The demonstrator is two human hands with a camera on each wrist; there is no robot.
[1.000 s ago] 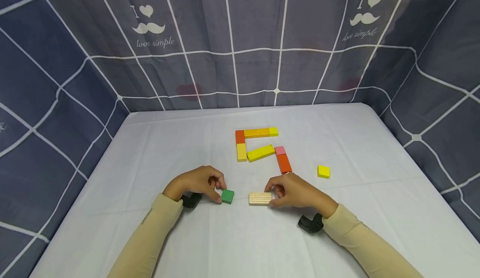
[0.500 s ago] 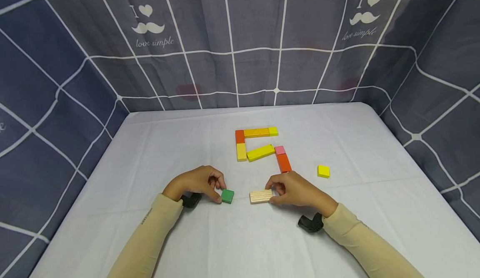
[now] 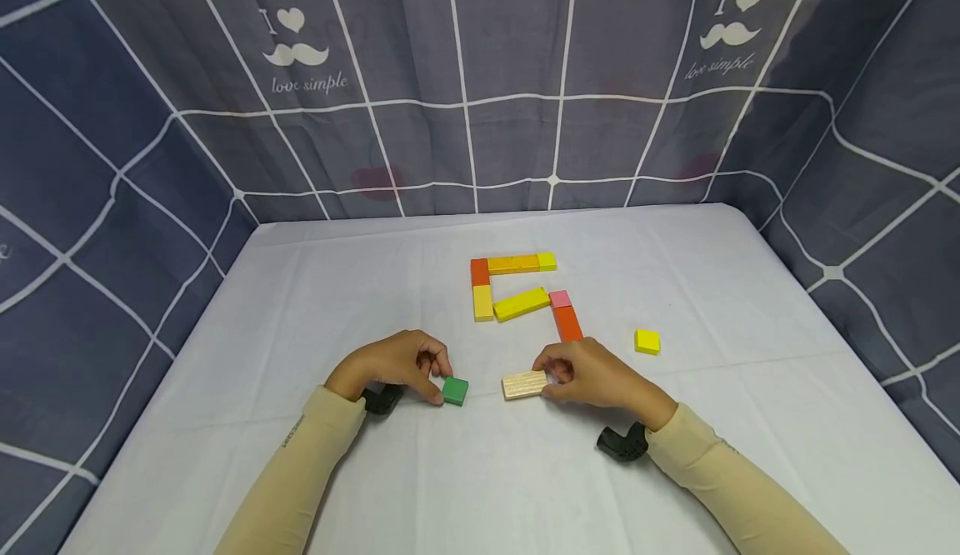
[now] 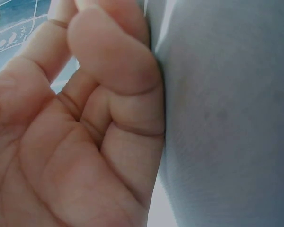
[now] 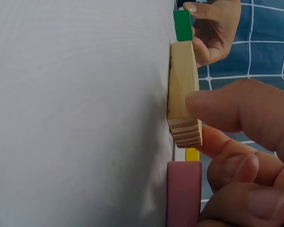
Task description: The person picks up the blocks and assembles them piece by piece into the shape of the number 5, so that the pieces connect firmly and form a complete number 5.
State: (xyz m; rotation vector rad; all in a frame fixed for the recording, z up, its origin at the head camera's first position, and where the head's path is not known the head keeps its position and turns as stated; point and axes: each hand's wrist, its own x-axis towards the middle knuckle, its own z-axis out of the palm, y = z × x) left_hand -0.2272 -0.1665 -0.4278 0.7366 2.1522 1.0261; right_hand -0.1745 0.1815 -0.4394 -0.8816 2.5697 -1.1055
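In the head view, my left hand point(image 3: 408, 363) is at a small green block point(image 3: 455, 391) on the white table, its thumb and index finger at the block's edges. The right wrist view shows this green block point(image 5: 182, 25) between those two fingers. To the right, my right hand point(image 3: 588, 376) pinches a plain wooden block point(image 3: 524, 385) between thumb and fingers at its right end. That wooden block lies slightly turned, a gap apart from the green one. In the left wrist view the left palm and curled fingers point(image 4: 128, 109) fill the picture and the green block is hidden.
Beyond the hands, coloured blocks form a bent line: yellow-orange point(image 3: 513, 265), red point(image 3: 479, 272), pale yellow point(image 3: 483, 303), yellow point(image 3: 522, 304), pink point(image 3: 560, 298) and red-orange point(image 3: 567, 322). A yellow block point(image 3: 647, 342) lies alone at right. Grid-patterned cloth point(image 3: 510, 147) stands behind the table.
My right hand has shifted slightly away from the person and rightward with the wooden block, which has turned a little counterclockwise. The left hand and green block have stayed in place.
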